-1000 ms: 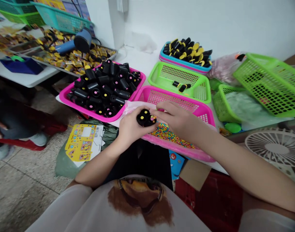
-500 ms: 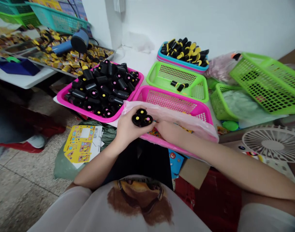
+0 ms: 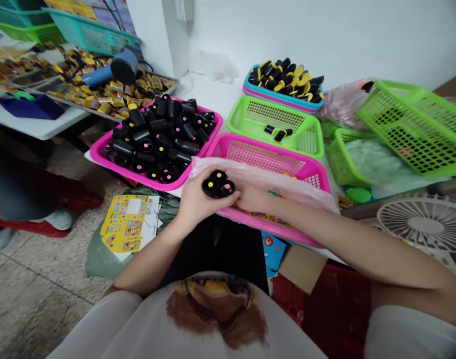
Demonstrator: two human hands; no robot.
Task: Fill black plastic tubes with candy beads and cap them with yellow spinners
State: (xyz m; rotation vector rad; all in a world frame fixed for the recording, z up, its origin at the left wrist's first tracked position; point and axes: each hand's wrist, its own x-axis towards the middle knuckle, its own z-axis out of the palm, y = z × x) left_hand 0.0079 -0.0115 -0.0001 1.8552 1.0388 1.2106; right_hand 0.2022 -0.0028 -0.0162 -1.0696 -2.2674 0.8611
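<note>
My left hand is wrapped around three black plastic tubes, held in a bunch with their ends facing up. Two of the ends show a yellow dot, the other a pink one. Close against them on the right is my right hand, knuckles curled; its fingertips are hidden behind the tubes and my left thumb. Both hands are over the near left part of a pink basket lined with a pinkish plastic bag. Small multicoloured beads lie in the bag.
A pink basket heaped with black tubes stands to the left. Behind are a green basket with a few black-and-yellow pieces and a blue basket full of them. A fan is at right. Someone's leg shows at left.
My right hand has moved slightly left, closer to the tubes, uncovering more beads. My left hand still holds the three tubes, nearly in place.
</note>
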